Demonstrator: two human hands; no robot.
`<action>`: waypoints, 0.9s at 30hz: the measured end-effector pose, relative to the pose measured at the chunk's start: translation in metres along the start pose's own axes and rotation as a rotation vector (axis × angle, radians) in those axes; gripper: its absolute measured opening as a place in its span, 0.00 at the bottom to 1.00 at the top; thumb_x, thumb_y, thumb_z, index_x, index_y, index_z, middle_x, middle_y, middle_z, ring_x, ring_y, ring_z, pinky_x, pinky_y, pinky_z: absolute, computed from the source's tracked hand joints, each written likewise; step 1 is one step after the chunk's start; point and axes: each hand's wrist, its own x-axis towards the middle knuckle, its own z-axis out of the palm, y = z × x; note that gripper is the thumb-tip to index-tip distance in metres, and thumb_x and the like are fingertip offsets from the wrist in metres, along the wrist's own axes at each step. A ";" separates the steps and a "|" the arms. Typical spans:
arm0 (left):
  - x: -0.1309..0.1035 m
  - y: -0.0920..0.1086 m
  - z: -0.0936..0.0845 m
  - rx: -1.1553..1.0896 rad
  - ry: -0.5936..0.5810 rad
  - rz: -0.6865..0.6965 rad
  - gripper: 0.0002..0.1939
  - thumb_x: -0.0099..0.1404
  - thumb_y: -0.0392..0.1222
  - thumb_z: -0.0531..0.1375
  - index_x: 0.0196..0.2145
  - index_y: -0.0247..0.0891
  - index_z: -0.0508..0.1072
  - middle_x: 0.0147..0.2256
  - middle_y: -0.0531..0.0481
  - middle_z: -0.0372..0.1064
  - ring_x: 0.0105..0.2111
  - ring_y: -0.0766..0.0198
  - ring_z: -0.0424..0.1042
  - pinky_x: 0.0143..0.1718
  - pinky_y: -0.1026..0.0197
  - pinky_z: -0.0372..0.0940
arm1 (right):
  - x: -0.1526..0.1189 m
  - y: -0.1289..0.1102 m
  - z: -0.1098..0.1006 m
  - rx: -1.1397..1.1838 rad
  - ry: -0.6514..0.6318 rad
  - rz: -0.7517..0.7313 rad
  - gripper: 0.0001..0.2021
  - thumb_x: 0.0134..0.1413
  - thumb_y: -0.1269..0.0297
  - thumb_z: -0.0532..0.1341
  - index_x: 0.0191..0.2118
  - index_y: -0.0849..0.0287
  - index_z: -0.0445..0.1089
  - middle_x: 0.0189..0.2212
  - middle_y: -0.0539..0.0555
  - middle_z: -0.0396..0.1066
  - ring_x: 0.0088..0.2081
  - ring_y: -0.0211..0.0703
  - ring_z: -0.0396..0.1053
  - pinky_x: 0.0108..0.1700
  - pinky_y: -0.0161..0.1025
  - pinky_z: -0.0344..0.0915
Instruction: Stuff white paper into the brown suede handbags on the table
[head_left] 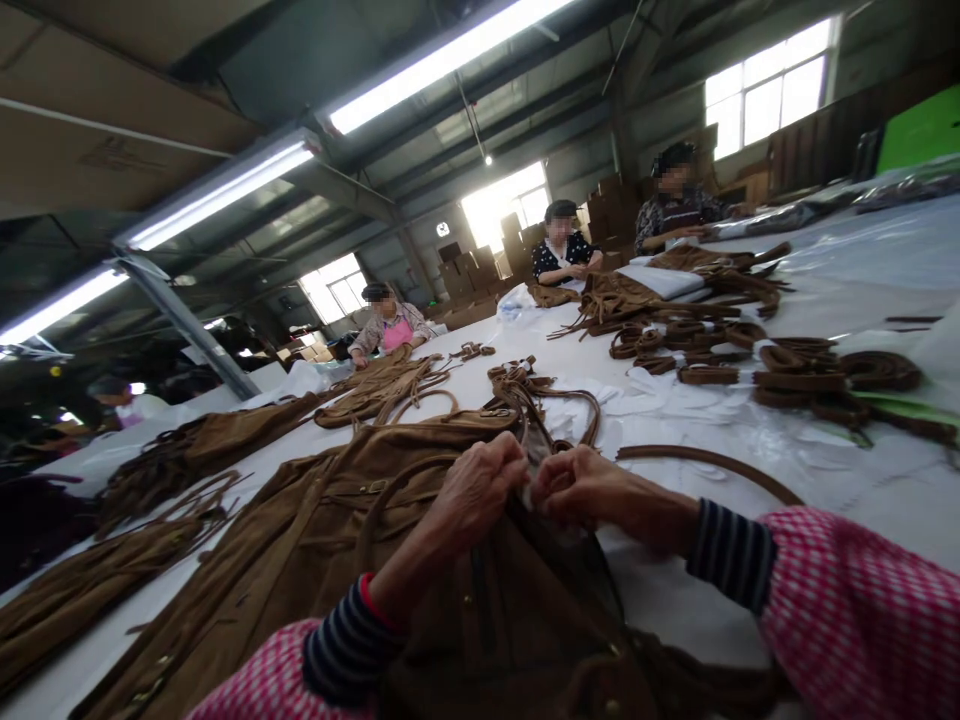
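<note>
My left hand (480, 492) is closed, its fingers pinched at the upper edge of a brown bag (450, 620) in front of me. Close beside it, my right hand (581, 488) is also closed in a pinch, with the fingertips of both hands almost meeting. Something small and whitish shows between them, too blurred to name. The bag has a dark zip line and small metal fittings. A curved brown strap (397, 490) rises to the left of my left wrist. Beyond my fingers, thin brown straps (517, 385) lie in a tangle.
More brown bags (285, 530) are layered along the left. Coiled brown straps (799, 372) and thin white pieces (675, 395) cover part of the white table (720, 520) at right. Across it, several people (564, 250) sit near other brown goods. Clear plastic sheeting lies at far right.
</note>
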 end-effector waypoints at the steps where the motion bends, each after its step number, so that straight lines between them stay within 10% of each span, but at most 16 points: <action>1: 0.004 -0.002 0.005 -0.085 0.023 -0.005 0.10 0.68 0.44 0.55 0.32 0.38 0.71 0.29 0.54 0.69 0.31 0.64 0.63 0.34 0.61 0.54 | 0.001 -0.001 -0.004 0.114 -0.035 0.053 0.06 0.47 0.67 0.65 0.32 0.61 0.71 0.22 0.48 0.70 0.21 0.33 0.63 0.22 0.29 0.53; 8: 0.010 -0.017 0.030 -0.599 0.089 -0.023 0.10 0.64 0.45 0.58 0.31 0.36 0.67 0.26 0.54 0.67 0.26 0.68 0.60 0.30 0.64 0.56 | -0.002 -0.001 -0.005 0.336 -0.036 0.040 0.08 0.41 0.68 0.72 0.30 0.64 0.77 0.23 0.48 0.71 0.21 0.29 0.61 0.22 0.27 0.56; 27: 0.004 -0.024 0.032 -0.765 0.089 -0.007 0.11 0.59 0.45 0.65 0.31 0.32 0.78 0.25 0.52 0.70 0.27 0.67 0.66 0.32 0.64 0.59 | -0.001 0.016 0.000 0.272 0.163 -0.047 0.15 0.51 0.55 0.73 0.37 0.63 0.79 0.25 0.50 0.71 0.23 0.30 0.62 0.20 0.26 0.54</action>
